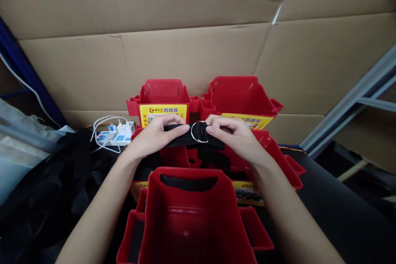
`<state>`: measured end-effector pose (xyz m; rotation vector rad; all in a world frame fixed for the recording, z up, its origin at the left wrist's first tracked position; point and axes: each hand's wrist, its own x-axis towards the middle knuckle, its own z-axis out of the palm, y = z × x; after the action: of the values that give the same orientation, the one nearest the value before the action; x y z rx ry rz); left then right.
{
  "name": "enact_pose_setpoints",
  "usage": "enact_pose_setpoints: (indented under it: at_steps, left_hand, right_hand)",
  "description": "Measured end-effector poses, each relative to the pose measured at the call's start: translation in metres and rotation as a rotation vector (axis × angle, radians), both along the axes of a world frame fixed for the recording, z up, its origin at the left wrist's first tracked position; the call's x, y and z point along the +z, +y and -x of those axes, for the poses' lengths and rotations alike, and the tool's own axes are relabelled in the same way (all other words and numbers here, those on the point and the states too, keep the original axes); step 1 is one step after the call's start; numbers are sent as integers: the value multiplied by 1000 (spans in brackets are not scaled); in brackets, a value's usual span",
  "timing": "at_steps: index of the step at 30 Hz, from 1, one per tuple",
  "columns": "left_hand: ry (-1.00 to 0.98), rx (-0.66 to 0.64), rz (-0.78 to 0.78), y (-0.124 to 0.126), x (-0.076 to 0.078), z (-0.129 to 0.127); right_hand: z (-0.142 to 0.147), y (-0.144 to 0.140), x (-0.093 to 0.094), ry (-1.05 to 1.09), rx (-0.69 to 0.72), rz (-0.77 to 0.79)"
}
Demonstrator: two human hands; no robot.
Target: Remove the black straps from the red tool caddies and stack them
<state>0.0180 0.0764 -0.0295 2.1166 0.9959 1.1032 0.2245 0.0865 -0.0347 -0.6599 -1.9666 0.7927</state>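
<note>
The person holds a black strap (pixel 181 137) up in front of them, over a bunch of red plastic tool boxes. The left hand (pixel 154 134) pinches the strap, thumb under and fingers on top. The right hand (pixel 233 132) pinches the strap on the other side, right next to a shiny metal ring (pixel 199 132) that sits on it. The two hands are close together, with only the ring between them, and both arms reach forward with the wrists bent a little. To do this part well, I think the person should keep the strap flat with no twist and hold the ring steady so the strap can slide through it. The nearest red box (pixel 192 218) sits right below the hands, and a bit of black strap already shows through a slot near its top edge. More red boxes with yellow labels (pixel 163 114) stand behind, against a big cardboard wall (pixel 198 29). A white power strip (pixel 116 136) lies off to the left.
</note>
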Motion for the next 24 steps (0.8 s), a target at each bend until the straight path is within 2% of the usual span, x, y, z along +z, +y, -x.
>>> enact_pose_setpoints:
  at_steps: [3,8,14,18,21,24]
  left_hand:
    - [67,-25,39,2,0,6]
    - [104,78,52,9,0,19]
    - [102,122,27,14,-3,27]
    - [-48,205,45,17,-2,38]
    - [-245,211,51,19,-1,46]
    - [-490,186,40,18,1,49]
  right_hand:
    - [-4,1,0,-52,16,80]
    - [-7,6,0,-112,-32,138]
    - [-12,13,-2,-147,-6,169]
    - [-27,17,-2,-278,-9,174]
    - [-38,19,-1,-368,-45,68]
    - [-46,22,0,-407,-147,-52]
